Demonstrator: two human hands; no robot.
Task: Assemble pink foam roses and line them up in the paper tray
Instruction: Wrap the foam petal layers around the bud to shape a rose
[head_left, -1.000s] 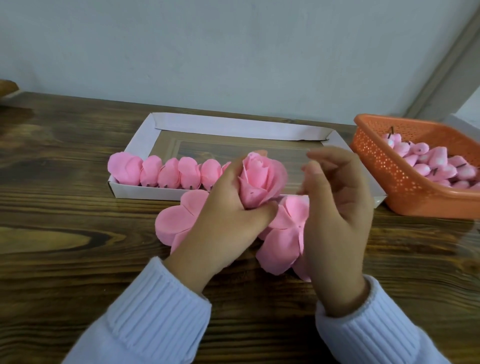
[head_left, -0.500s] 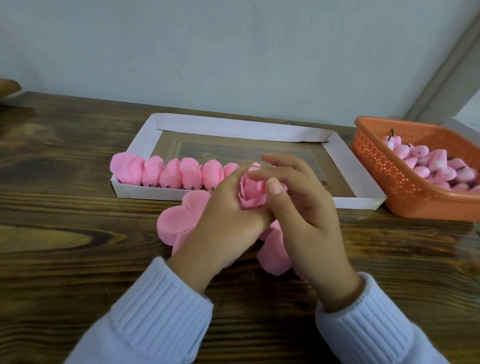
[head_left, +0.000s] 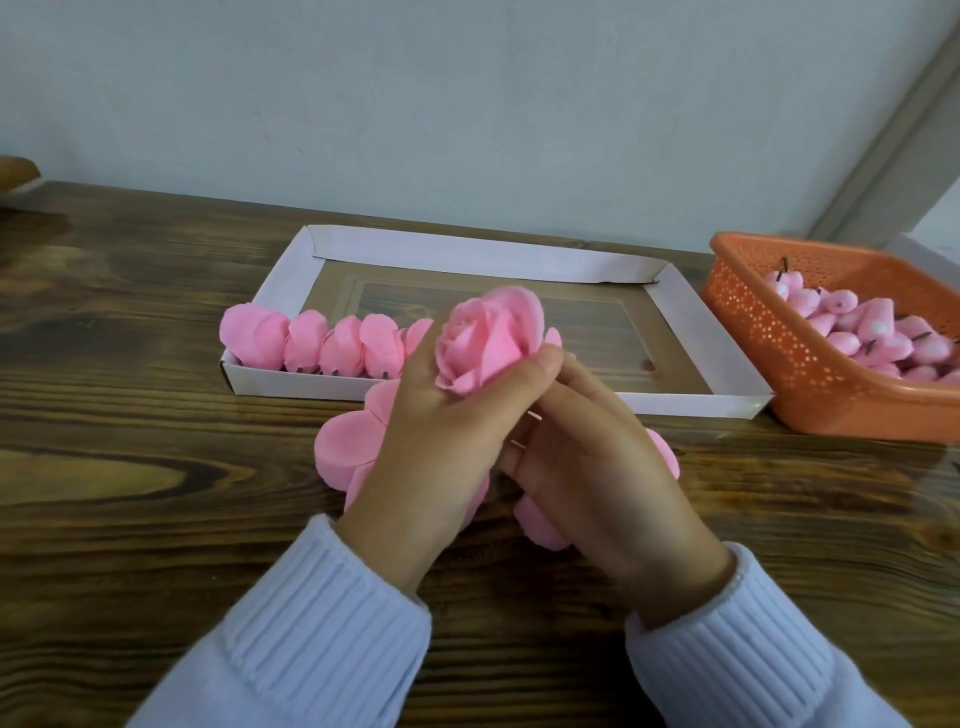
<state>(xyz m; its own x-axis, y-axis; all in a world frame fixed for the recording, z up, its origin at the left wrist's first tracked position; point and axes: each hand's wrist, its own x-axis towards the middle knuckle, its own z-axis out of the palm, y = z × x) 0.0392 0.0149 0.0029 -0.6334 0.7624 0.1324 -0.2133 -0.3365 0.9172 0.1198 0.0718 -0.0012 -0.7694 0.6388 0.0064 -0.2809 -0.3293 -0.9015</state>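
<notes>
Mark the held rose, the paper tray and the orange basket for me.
held rose (head_left: 488, 332), head view, middle of its outer petals.
paper tray (head_left: 467, 254), head view, its far wall.
orange basket (head_left: 769, 338), head view, its perforated left wall.

Dark wooden table against a plain pale wall

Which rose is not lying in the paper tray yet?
The open rose gripped by the left hand; the other roses lie in a row inside the tray.

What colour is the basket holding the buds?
Orange basket, with small holes in its wall; head view shows it best.
</notes>
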